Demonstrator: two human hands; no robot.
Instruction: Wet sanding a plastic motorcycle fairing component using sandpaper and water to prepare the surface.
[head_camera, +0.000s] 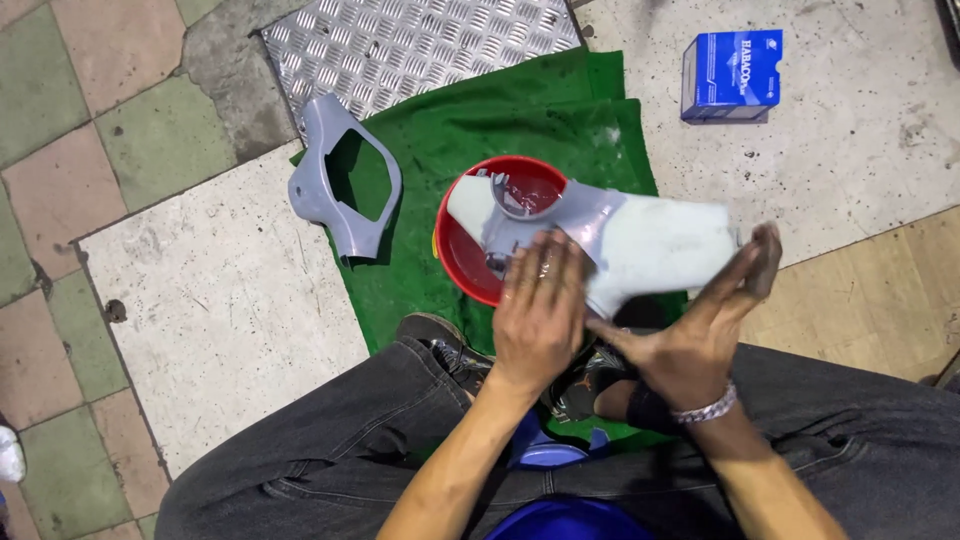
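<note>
A pale grey plastic cover panel (640, 240) lies across a red bowl (456, 250) of water on a green cloth (480, 130). My left hand (540, 305), wet, lies flat on the panel's near edge with its fingers together. Holding the panel's right end from below is my right hand (700, 330), fingers stretched along its side; it wears a silver chain bracelet. A second grey cover panel (345, 175) with a large cut-out lies to the left, half on the cloth.
A blue cardboard box (732, 75) stands on the concrete at the back right. A ribbed metal plate (410, 40) lies behind the cloth. My dark-trousered legs and shoes fill the near foreground above a blue stool (560, 500).
</note>
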